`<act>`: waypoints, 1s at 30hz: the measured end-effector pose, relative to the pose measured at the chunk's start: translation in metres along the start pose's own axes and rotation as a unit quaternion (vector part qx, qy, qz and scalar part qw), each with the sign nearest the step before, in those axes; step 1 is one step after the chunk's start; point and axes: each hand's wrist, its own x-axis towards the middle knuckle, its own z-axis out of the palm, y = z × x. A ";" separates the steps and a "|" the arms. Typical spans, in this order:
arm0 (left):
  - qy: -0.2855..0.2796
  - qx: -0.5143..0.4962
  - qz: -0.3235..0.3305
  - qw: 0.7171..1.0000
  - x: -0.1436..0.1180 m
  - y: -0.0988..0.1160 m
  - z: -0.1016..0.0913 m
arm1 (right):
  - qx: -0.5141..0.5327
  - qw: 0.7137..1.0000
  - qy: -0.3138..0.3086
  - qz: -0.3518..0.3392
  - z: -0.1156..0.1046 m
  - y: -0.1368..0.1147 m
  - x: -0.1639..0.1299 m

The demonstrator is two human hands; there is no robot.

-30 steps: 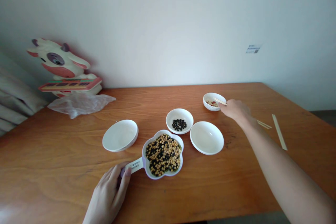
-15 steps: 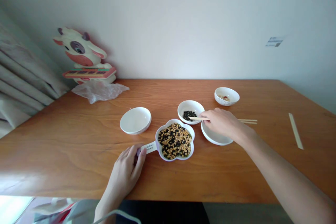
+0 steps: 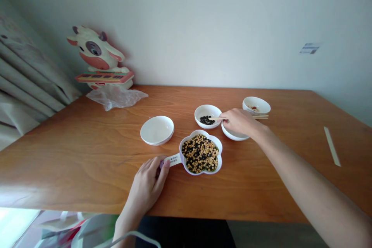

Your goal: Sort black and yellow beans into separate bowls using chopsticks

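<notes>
Head view, left hand (image 3: 149, 184): rests palm down on the wooden table (image 3: 72, 155) at the near edge, fingers bent around the short white handle (image 3: 173, 159) of the flower-shaped dish (image 3: 186, 163); grip closed on that handle.
Head view, flower-shaped dish: white, filled with mixed yellow and black beans (image 3: 201, 153); stands just right of the left hand, near the middle of the table's front half.
Head view, right hand (image 3: 238, 121): reaches in from the right, clenched on a pair of chopsticks (image 3: 258, 116); the hand hangs over the near empty bowl (image 3: 232, 135), which it partly covers.
Head view, chopsticks: held nearly level, tips pointing left over the black-bean bowl (image 3: 207, 111); butt ends stick out to the right behind the hand, beside the far bowl (image 3: 256, 104).
Head view, black-bean bowl: small, white, holding a little heap of black beans; stands just behind the flower-shaped dish and just left of the right hand.
Head view, far bowl: small, white, a few pale and reddish bits inside; stands behind the right hand.
Head view, left empty bowl (image 3: 157, 130): white, stands left of the flower-shaped dish, apart from both hands.
Head view, other items: 1 paper chopstick sleeve (image 3: 331, 151) lies well to the right; a cow figure (image 3: 97, 56) and a clear plastic bag (image 3: 116, 96) sit at the far left by the wall.
</notes>
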 end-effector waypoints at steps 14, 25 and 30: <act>-0.010 -0.021 -0.021 1.000 0.001 0.003 -0.003 | 0.043 0.989 0.051 -0.133 -0.007 -0.021 0.046; -0.007 -0.004 -0.013 1.000 0.001 0.004 -0.003 | 0.060 0.977 0.057 -0.195 -0.001 -0.034 0.053; -0.005 0.021 -0.011 1.000 0.002 0.002 -0.002 | 0.055 0.977 0.054 -0.198 -0.001 -0.042 0.053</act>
